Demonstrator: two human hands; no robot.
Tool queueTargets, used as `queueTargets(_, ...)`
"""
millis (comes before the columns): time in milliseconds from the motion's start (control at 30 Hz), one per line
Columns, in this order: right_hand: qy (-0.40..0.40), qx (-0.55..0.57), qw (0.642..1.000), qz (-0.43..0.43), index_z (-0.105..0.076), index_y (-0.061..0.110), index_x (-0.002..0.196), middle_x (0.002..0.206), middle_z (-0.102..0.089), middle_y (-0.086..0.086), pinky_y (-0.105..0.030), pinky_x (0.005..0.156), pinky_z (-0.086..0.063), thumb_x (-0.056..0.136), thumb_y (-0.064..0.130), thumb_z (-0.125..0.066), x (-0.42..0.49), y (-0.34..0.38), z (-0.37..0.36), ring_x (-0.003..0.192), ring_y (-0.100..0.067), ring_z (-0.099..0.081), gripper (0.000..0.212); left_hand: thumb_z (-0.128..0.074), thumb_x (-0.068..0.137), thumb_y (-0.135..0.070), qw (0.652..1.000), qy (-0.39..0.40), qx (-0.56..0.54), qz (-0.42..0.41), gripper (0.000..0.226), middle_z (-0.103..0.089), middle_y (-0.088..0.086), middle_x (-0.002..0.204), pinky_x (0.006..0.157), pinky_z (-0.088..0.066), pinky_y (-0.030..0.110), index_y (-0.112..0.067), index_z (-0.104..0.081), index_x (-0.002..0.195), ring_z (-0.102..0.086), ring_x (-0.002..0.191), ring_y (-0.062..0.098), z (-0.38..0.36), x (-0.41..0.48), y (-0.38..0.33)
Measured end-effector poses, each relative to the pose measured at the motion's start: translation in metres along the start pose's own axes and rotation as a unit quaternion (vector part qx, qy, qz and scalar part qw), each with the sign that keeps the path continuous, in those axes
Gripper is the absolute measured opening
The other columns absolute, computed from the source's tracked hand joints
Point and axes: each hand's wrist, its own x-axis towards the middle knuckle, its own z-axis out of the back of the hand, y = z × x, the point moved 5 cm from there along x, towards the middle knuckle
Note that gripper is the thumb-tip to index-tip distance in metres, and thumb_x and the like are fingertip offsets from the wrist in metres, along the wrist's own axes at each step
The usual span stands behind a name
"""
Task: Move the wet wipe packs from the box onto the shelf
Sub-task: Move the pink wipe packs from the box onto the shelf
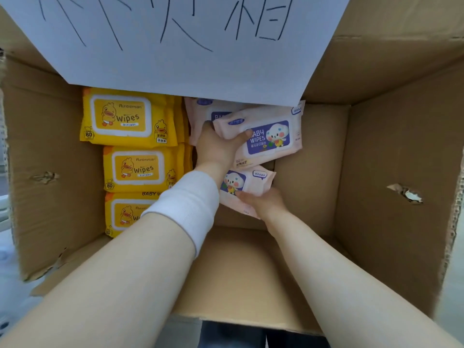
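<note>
Down in the box [376, 172], by yellow packs [128, 116], left hand [218, 148] grips one pink pack [272, 138], right hand [266, 202] another

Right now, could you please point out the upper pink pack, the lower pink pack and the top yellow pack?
upper pink pack [272, 138]: head view, on its purple lid label.
lower pink pack [253, 184]: head view, on its bare pink wrapper.
top yellow pack [120, 116]: head view, on its lid.

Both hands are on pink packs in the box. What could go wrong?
The left hand grips the upper pink pack by one end, so it may slip. The right hand, holding the lower pink pack, cannot help. The white paper sheet overhangs that pack and could snag it.
</note>
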Motion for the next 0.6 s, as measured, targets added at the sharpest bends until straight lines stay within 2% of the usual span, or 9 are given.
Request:
queueTargets(100,-0.015,0.046,0.999,-0.023,-0.06,0.021,0.103,0.091,-0.064,0.003,-0.031,0.071,-0.056,0.077,0.023,-0.074,-0.013,-0.007,0.009,0.083,-0.019,-0.064,0.03,-0.076,0.074,-0.029,0.999,0.021,-0.045,0.017,0.064,-0.057,0.007,0.129,0.086,-0.046,0.027,-0.01,-0.045,0.126,-0.056,0.115,0.022,-0.004,-0.008,-0.001)
queueTargets(167,-0.026,0.068,0.997,-0.032,-0.058,0.023,0.091,0.079,-0.063,0.004,-0.026,0.054,-0.057,0.077,0.021,-0.075,-0.031,-0.012,0.027,0.072,-0.015,-0.063,0.023,-0.075,0.075,-0.028,0.996,0.044,-0.066,0.026,0.06,-0.058,0.008,0.128,0.094,-0.048,0.035,-0.01,-0.046,0.124,-0.057,0.114,0.024,-0.002,-0.015,-0.005)
queueTargets(233,-0.053,0.07,0.996,-0.034,-0.058,0.021,0.09,0.086,-0.065,-0.001,-0.027,0.051,-0.056,0.075,0.018,-0.077,-0.057,-0.015,0.055,0.077,-0.02,-0.065,0.025,-0.07,0.08,-0.028,0.995,0.069,-0.064,0.03,0.048,-0.06,0.012,0.124,0.096,-0.049,0.041,-0.008,-0.052,0.12,-0.059,0.112,0.028,0.006,-0.029,-0.01)
queueTargets(300,-0.077,0.061,0.995,-0.029,-0.059,0.016,0.1,0.1,-0.067,-0.007,-0.031,0.058,-0.056,0.073,0.015,-0.078,-0.09,-0.012,0.086,0.088,-0.026,-0.066,0.033,-0.069,0.081,-0.027,0.994,0.069,-0.077,0.04,0.045,-0.063,0.014,0.119,0.093,-0.051,0.044,-0.006,-0.056,0.12,-0.061,0.108,0.03,0.026,-0.052,-0.014)
queueTargets(333,-0.082,0.055,0.995,-0.024,-0.06,0.015,0.104,0.1,-0.067,-0.007,-0.03,0.055,-0.056,0.073,0.015,-0.078,-0.11,-0.009,0.099,0.087,-0.025,-0.067,0.036,-0.07,0.08,-0.024,0.992,0.063,-0.099,0.044,0.045,-0.064,0.014,0.117,0.091,-0.052,0.045,-0.007,-0.058,0.119,-0.063,0.105,0.029,0.041,-0.067,-0.016)
queueTargets(400,-0.088,0.024,0.996,-0.004,-0.06,0.014,0.105,0.091,-0.068,-0.002,-0.023,0.045,-0.053,0.074,0.017,-0.077,-0.154,0.003,0.122,0.078,-0.019,-0.065,0.036,-0.072,0.078,-0.018,0.987,0.057,-0.148,0.039,0.037,-0.067,0.012,0.113,0.087,-0.054,0.043,-0.012,-0.06,0.113,-0.065,0.1,0.026,0.078,-0.103,-0.02)
queueTargets(500,-0.078,-0.028,0.995,0.06,-0.062,0.01,0.102,0.094,-0.067,-0.005,-0.024,0.059,-0.058,0.073,0.012,-0.078,-0.215,0.02,0.138,0.076,-0.02,-0.065,0.033,-0.074,0.078,-0.017,0.981,0.03,-0.19,0.025,0.032,-0.068,0.009,0.112,0.084,-0.055,0.035,-0.017,-0.06,0.107,-0.065,0.095,0.02,0.149,-0.165,-0.019)
queueTargets(567,-0.051,-0.056,0.992,0.101,-0.062,0.011,0.099,0.084,-0.065,-0.004,-0.02,0.049,-0.055,0.074,0.008,-0.076,-0.254,0.028,0.137,0.065,-0.016,-0.061,0.029,-0.074,0.078,-0.018,0.978,0.009,-0.21,0.003,0.031,-0.069,0.005,0.107,0.081,-0.054,0.031,-0.017,-0.061,0.106,-0.066,0.092,0.017,0.195,-0.211,-0.015)
queueTargets(600,-0.036,-0.072,0.99,0.12,-0.061,0.011,0.098,0.08,-0.064,-0.002,-0.02,0.048,-0.055,0.075,0.008,-0.075,-0.274,0.031,0.134,0.063,-0.015,-0.06,0.027,-0.073,0.078,-0.019,0.976,-0.012,-0.218,-0.011,0.026,-0.068,0.002,0.103,0.077,-0.054,0.027,-0.019,-0.061,0.101,-0.066,0.086,0.012,0.218,-0.234,-0.013)
